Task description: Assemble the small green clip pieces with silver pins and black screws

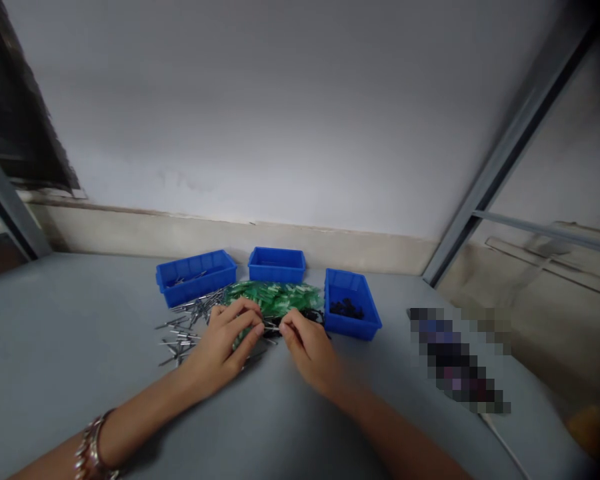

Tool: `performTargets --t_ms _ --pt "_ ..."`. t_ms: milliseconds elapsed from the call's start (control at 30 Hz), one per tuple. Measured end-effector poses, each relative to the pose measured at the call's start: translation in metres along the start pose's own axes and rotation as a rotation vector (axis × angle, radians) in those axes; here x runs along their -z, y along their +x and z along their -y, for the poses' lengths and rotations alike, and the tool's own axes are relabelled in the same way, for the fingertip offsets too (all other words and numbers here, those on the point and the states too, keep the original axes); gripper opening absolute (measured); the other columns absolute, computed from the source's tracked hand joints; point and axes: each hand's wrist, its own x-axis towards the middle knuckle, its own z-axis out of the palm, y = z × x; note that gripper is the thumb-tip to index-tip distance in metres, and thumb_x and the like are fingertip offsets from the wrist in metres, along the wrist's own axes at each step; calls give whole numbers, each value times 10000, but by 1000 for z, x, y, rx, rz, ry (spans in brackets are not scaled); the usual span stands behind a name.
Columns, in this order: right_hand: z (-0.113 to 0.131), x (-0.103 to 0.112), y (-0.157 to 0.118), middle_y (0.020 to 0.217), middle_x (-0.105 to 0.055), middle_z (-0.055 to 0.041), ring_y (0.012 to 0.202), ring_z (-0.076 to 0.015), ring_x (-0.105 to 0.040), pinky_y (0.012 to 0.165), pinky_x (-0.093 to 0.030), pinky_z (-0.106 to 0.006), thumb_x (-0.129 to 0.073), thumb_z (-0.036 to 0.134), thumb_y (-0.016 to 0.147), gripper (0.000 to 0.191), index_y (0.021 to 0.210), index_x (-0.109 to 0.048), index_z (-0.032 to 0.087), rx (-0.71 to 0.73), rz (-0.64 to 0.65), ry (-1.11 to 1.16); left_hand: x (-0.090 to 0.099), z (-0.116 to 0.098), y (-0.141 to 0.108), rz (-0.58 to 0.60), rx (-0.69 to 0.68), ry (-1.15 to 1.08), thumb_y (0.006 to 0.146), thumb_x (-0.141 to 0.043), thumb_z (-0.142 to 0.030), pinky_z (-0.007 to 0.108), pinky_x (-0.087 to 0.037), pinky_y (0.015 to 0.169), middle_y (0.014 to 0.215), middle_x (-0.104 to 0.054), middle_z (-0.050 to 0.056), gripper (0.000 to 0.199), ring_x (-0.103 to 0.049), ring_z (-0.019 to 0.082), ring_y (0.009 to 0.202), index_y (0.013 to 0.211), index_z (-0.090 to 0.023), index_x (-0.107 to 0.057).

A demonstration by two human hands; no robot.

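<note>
My left hand is closed in a pinch, with a bracelet on its wrist. From its fingertips a thin metal rod reaches across to my right hand, whose thumb and fingers are pinched on the other end. A bit of green shows under the left fingers; whether it is held or lies behind them I cannot tell. Just beyond both hands lies a heap of translucent green plastic pieces. Loose metal rods are scattered left of the left hand, and small black parts lie behind the right hand.
A blue bin with a few metal rods stands at the left. Another blue bin is at the back middle, its contents hidden. The right blue bin holds black parts. A blurred-out object with a white cable lies at the right.
</note>
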Motion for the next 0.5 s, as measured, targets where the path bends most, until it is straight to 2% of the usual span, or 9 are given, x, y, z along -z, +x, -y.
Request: performTargets --t_ms 100,300,500 --pt "0 0 0 635 -443 29 601 -108 -429 577 -300 -229 -341 275 884 176 758 -434 193 -28 23 40 -1 1 0 -23 -7 6 899 -350 -224 342 -317 759 950 -521 43 188 -479 202 928 830 -181 -520" --pt "1 1 3 592 -444 19 574 -103 -434 566 -323 -230 -309 343 893 334 643 -453 176 -162 92 238 1 -1 -2 -41 -12 11 894 -355 -214 342 -321 776 979 -507 50 171 -468 205 948 851 -184 -518" --pt "0 0 5 584 -444 29 536 -87 -395 526 -315 -218 -381 327 864 286 630 -445 176 -225 71 329 1 -2 -1 -13 2 11 888 -362 -236 342 -334 764 1001 -507 62 173 -465 209 951 846 -185 -523"
